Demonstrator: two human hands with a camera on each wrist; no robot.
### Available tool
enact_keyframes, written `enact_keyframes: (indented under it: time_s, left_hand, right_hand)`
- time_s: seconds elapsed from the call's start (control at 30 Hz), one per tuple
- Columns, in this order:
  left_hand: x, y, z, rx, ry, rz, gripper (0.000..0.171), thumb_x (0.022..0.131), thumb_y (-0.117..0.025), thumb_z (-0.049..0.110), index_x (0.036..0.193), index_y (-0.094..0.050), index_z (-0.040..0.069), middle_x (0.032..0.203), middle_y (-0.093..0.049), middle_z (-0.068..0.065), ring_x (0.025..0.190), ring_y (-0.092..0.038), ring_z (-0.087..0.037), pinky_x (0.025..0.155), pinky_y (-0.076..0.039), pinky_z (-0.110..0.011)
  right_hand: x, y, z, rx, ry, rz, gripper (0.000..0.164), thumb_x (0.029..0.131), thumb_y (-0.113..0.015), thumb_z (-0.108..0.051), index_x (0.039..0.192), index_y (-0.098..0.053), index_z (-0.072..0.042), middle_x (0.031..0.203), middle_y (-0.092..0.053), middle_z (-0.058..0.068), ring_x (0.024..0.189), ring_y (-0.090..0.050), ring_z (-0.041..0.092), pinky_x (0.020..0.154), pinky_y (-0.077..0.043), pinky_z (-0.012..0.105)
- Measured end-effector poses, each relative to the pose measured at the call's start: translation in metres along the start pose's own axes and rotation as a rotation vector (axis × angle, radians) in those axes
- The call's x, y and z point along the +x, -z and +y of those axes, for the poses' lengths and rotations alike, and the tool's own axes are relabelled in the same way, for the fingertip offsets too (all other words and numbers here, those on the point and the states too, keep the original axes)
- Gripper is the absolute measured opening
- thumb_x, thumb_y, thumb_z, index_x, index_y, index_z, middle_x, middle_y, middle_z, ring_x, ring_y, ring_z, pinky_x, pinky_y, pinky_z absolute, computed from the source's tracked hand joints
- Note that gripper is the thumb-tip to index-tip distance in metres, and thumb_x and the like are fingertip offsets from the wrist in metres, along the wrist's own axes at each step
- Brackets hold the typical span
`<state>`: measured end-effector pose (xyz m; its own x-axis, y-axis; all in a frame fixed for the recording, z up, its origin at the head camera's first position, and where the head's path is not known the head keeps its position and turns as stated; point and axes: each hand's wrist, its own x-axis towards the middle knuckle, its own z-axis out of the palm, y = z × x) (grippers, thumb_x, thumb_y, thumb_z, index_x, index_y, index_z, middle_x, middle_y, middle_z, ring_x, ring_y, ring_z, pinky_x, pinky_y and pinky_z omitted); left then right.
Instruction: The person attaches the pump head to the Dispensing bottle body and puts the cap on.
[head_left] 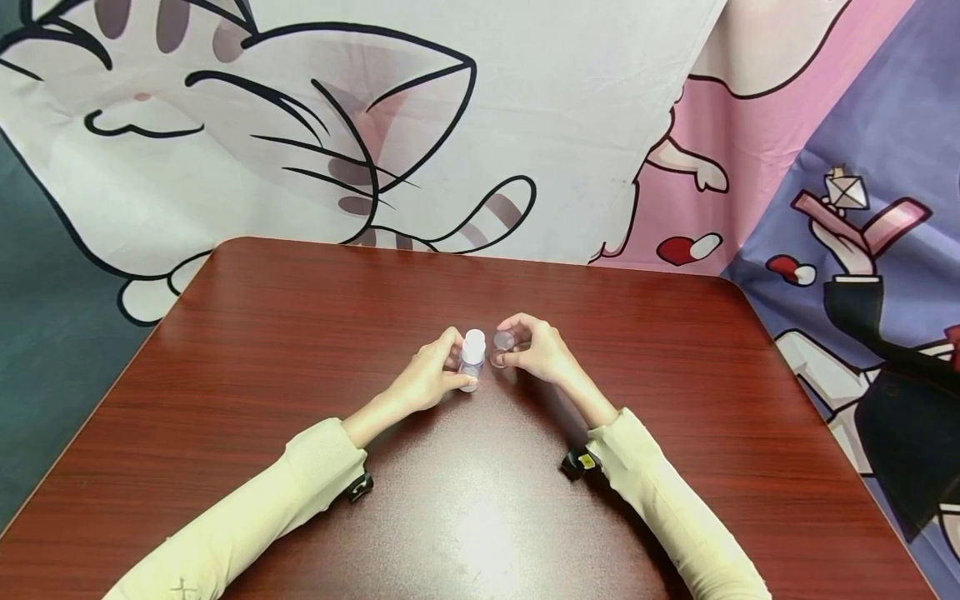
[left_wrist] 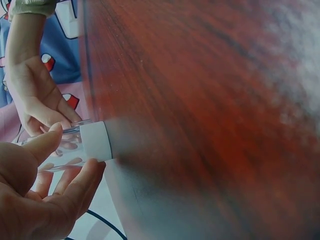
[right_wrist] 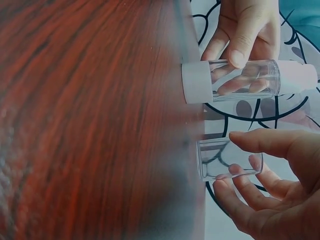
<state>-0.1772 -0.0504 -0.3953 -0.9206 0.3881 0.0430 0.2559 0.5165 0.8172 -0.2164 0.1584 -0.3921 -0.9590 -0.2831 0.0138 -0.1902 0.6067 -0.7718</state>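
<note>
My left hand (head_left: pixel 429 372) grips a small clear bottle (head_left: pixel 472 348) near the table's middle. The bottle stands upright, with a white base (right_wrist: pixel 197 82), a see-through body and a white top (right_wrist: pixel 298 77). Thumb on one side and fingers on the other, the left hand (left_wrist: pixel 55 200) holds it round the clear part. Just to the right, my right hand (head_left: pixel 542 350) pinches a short clear cap or cup (right_wrist: pixel 227 160) between thumb and fingers. A narrow gap separates the two pieces. In the left wrist view the bottle partly covers the right fingers.
Beneath both hands lies a glossy reddish-brown wooden table (head_left: pixel 300 308), its far edge beyond them. Behind hangs a cloth printed with a cartoon cat (head_left: pixel 420 108) and other figures. A small black device (head_left: pixel 576 463) sits under the right sleeve cuff.
</note>
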Motion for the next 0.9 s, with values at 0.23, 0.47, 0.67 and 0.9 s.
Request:
enact_keyframes:
  time_s: [0.23, 0.47, 0.67, 0.9]
  left_hand:
    - [0.0001, -0.0001, -0.0008, -0.003, -0.004, -0.002, 0.037, 0.082, -0.075, 0.01, 0.105, -0.047, 0.005, 0.101, -0.069, -0.016, 0.093, -0.068, -0.026, 0.078, -0.055, -0.035]
    - [0.0005, -0.0003, -0.0011, 0.005, -0.007, 0.005, 0.037, 0.082, -0.076, 0.01, 0.104, -0.047, 0.005, 0.1, -0.069, -0.015, 0.092, -0.068, -0.025, 0.079, -0.055, -0.036]
    - [0.0007, -0.0002, -0.0004, 0.008, -0.009, 0.008, 0.037, 0.081, -0.076, 0.009, 0.104, -0.047, 0.005, 0.098, -0.07, -0.015, 0.092, -0.069, -0.025, 0.078, -0.055, -0.036]
    - [0.0002, 0.0003, -0.0006, 0.009, -0.018, 0.007, 0.037, 0.081, -0.076, 0.009, 0.104, -0.047, 0.004, 0.097, -0.07, -0.014, 0.09, -0.069, -0.025, 0.076, -0.055, -0.035]
  right_hand:
    - [-0.0012, 0.0006, -0.0013, -0.007, -0.003, 0.005, 0.042, 0.071, -0.082, -0.007, 0.109, -0.064, -0.008, 0.095, -0.071, 0.012, 0.089, -0.068, 0.023, 0.078, -0.056, 0.035]
    - [-0.0021, 0.0014, -0.0029, -0.026, 0.013, 0.015, 0.041, 0.072, -0.082, -0.008, 0.109, -0.064, -0.01, 0.095, -0.071, 0.011, 0.089, -0.068, 0.023, 0.077, -0.055, 0.034]
    - [-0.0031, 0.0013, -0.0056, -0.018, 0.014, 0.017, 0.041, 0.072, -0.081, -0.007, 0.109, -0.064, -0.01, 0.095, -0.071, 0.011, 0.089, -0.069, 0.023, 0.078, -0.056, 0.035]
    - [-0.0047, 0.0012, -0.0067, -0.002, 0.012, 0.013, 0.04, 0.073, -0.08, -0.005, 0.109, -0.064, -0.009, 0.098, -0.071, 0.012, 0.092, -0.068, 0.025, 0.081, -0.057, 0.036]
